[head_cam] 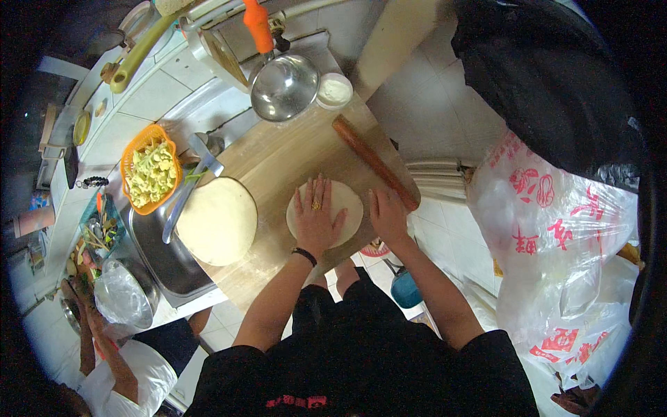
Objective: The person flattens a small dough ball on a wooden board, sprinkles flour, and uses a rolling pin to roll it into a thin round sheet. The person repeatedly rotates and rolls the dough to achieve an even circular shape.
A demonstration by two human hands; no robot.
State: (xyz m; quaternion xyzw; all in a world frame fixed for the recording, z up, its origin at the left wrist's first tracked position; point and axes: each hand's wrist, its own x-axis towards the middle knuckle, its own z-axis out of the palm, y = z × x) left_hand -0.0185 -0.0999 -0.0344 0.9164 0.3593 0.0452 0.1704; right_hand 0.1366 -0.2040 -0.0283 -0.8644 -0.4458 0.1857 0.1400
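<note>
My left hand [316, 216], wearing a ring and a dark wristband, lies flat with spread fingers on a small round of dough [350, 208]. At the right edge of the wooden board [271, 156] rests my right hand [387, 215], beside that dough and near the lower end of a wooden rolling pin [372, 159]; I see nothing in it. A larger flat round of dough [218, 221] lies at the board's left side, partly over the sink. Beside it is a metal blade [183, 203], possibly a knife.
Beyond the board stand a metal bowl [285, 87] and a small tub of white powder [334, 90]. An orange basket [124, 174] of cut vegetables sits left, by the steel sink [177, 281]. Another person [130, 370] works at lower left. Plastic bags [552, 245] hang at right.
</note>
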